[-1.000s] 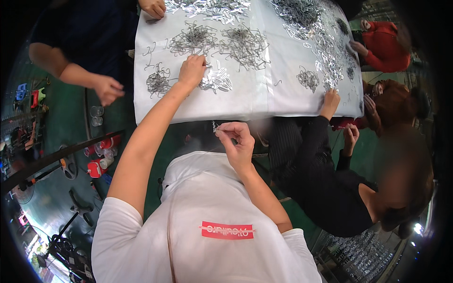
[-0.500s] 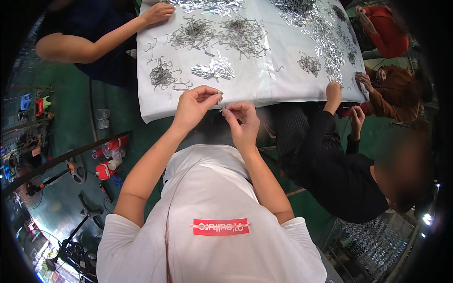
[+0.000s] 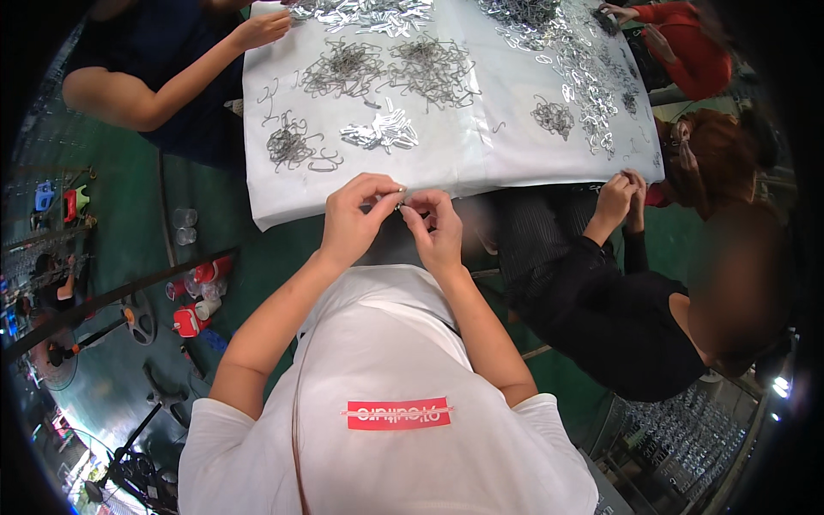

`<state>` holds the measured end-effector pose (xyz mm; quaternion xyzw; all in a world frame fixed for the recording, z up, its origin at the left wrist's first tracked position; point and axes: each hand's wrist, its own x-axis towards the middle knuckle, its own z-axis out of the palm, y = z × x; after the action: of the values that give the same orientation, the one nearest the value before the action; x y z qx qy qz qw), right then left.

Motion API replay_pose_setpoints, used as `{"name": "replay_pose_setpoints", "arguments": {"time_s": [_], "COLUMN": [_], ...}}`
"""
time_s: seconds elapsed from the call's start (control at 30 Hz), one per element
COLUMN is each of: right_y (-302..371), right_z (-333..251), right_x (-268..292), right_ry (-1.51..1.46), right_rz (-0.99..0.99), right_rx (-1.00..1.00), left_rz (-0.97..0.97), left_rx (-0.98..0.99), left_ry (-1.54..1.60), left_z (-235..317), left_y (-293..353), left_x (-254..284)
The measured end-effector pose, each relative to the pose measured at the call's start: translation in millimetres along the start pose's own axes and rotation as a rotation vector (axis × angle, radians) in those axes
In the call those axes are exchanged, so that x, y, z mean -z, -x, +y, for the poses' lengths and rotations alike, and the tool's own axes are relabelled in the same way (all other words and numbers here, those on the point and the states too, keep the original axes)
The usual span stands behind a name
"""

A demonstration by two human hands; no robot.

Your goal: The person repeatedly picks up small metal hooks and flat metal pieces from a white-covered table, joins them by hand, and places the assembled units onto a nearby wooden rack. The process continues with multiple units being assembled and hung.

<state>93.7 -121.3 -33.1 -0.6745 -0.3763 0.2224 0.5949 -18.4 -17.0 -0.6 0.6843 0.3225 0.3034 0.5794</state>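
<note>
My left hand and my right hand meet just off the near edge of the white-covered table. Thumb and forefinger of each are pinched together. A small metal piece shows between the fingertips, too small and too covered to name. On the table just beyond lie a small pile of dark wire hooks and a heap of shiny silver strips.
Two bigger heaps of wire hooks lie further back, with more silver pieces behind. A co-worker in black sits close on my right; another person's arm rests at the left. Red containers stand on the floor at left.
My hands have come slightly closer together, fingertips almost touching. The co-worker in black has drawn one hand off the table to the other. A person in red now reaches onto the table.
</note>
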Motion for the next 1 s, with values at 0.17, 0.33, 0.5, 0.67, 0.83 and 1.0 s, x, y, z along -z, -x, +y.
{"name": "replay_pose_setpoints", "arguments": {"time_s": [0.17, 0.33, 0.5, 0.67, 0.83, 1.0], "right_y": [-66.7, -185.9, -238.3, -220.6, -148.9, -60.6], "right_z": [47.2, 106.7, 124.3, 128.8, 114.8, 42.5], "right_x": [44.2, 85.3, 90.0, 83.1, 62.5, 41.7], "right_ry": [0.335, 0.762, 1.075, 1.131, 0.445, -0.326], "right_rz": [0.013, -0.147, -0.411, -0.539, -0.413, -0.304], "right_rx": [0.144, 0.032, 0.007, 0.010, -0.112, -0.449], "left_rz": [0.033, 0.052, 0.087, 0.105, 0.063, 0.051], "left_rx": [-0.043, 0.020, -0.014, -0.028, -0.084, -0.049], "left_ry": [-0.060, -0.030, -0.075, -0.055, -0.123, -0.155], "left_z": [-2.4, -2.9, -4.2, -3.3, -2.6, -3.7], "left_y": [4.4, 8.7, 13.7, 19.6, 20.9, 21.9], "left_x": [-6.1, -15.4, -21.9, -24.9, -23.1, -20.8]}}
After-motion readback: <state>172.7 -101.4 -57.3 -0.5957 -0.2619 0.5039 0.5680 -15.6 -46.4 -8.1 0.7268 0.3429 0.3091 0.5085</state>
